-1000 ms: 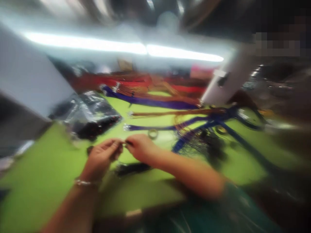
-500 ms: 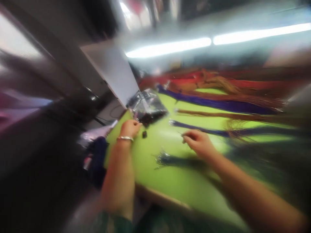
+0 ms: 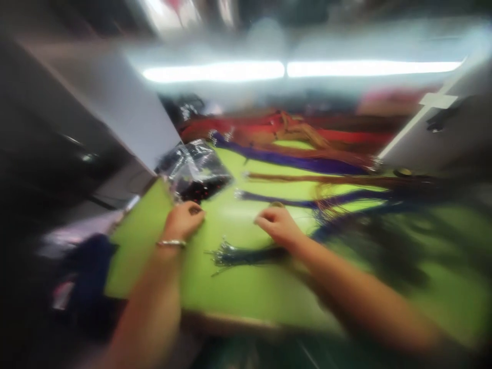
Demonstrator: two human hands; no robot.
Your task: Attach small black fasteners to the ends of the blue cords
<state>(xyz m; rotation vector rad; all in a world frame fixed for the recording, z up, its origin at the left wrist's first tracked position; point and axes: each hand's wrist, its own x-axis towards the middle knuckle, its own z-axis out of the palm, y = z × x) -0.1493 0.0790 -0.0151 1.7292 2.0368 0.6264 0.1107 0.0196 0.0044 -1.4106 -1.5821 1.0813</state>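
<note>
Green table blurred; each hand's grip unclear.

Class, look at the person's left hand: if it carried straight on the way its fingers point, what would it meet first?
Probably the clear plastic bag of dark beads just beyond the left hand; blur leaves depth uncertain.

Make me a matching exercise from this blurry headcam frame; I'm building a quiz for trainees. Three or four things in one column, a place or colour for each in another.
Things:
1. left hand
2. right hand
3. clear plastic bag
4. dark blue cord bundle

Places or colours:
A. lies on the green table nearest the person, between the two forearms
B. at the table's far left corner, dark contents inside
C. wrist wears a silver bracelet
D. closed loosely near the middle of the table

Pairs: 1-C, 2-D, 3-B, 4-A
</note>
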